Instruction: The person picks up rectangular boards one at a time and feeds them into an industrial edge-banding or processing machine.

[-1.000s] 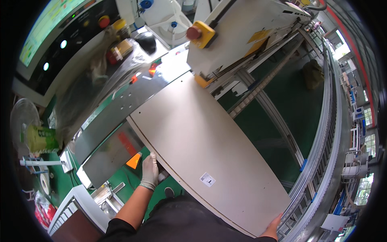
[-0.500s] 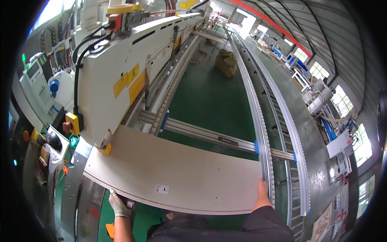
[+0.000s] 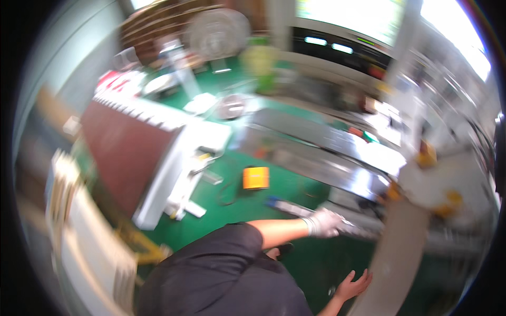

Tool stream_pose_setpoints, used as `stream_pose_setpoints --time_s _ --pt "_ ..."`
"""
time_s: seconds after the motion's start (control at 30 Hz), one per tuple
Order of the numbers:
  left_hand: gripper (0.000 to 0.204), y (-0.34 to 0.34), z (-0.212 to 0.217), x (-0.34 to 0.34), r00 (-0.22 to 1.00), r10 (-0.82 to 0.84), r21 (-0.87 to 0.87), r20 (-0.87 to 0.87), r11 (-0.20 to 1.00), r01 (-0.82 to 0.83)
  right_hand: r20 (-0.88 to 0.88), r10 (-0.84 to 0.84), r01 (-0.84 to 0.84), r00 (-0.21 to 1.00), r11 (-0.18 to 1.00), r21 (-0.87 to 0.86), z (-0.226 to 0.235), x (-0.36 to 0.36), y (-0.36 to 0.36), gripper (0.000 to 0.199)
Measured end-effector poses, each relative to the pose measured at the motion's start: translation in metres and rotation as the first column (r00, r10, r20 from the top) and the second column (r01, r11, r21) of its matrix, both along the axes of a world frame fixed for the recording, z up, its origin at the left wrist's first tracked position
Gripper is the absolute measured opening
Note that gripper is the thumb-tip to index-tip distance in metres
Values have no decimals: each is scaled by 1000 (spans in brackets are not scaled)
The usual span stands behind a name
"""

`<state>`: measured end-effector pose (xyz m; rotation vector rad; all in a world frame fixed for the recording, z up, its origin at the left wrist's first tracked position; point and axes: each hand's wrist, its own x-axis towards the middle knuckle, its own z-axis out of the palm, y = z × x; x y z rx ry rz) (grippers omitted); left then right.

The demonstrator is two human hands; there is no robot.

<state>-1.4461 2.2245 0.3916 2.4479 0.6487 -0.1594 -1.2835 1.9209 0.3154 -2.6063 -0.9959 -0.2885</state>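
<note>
Here, pale board (image 3: 392,263): at about 4 o'clock from the middle of the view, long and narrow-looking, its upper end meeting the white machine and its lower end running down toward the bottom rim.
Right hand (image 3: 354,287): bare, at 5 o'clock, open with the fingers spread; the fingertips are at the near edge of the pale board, though blur hides whether they press on it.
Left hand (image 3: 324,223): gloved, between 4 and 5 o'clock, over the metal bar; I cannot tell whether it grips or only rests there.
Metal bar (image 3: 290,207): slanting from near the middle toward 4 o'clock, its blue end nearer the middle, the gloved hand covering part of it.
White machine (image 3: 458,168): at 3 o'clock, blurred, with a yellow block (image 3: 449,204) at its lower side.
Grey metal slabs (image 3: 319,164): between 2 and 3 o'clock, side by side, stretching toward the white machine.
Orange block (image 3: 256,178): just below the middle, at 6 o'clock, against the green floor (image 3: 237,210).
Maroon-sided cabinet (image 3: 126,150): at 9 o'clock.
Pale panels (image 3: 89,253): a row at 8 o'clock, near the left rim.
Screen (image 3: 350,18): bright, at 1 o'clock.
</note>
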Motion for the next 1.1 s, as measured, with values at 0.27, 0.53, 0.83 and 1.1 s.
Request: stream_pose_setpoints --time_s 0.27,0.53,0.83,1.1 --pt "48 -102 -36 -358 573 812 116 106 563 -819 -887 418 -883 195 468 27 -44 -135 153 34" --pt "30 -393 -51 -718 -187 950 503 250 -292 -813 -978 -102 -104 184 987 -122 -167 -115 47 33" --pt "62 -743 -97 -1022 -948 314 489 45 -834 -253 -861 -185 -810 -474 474 345 -272 -449 -33 33" --pt "79 -852 -133 -1006 -951 90 181 295 -983 -37 -875 343 -853 -342 -505 135 -39 -922 -63 38"
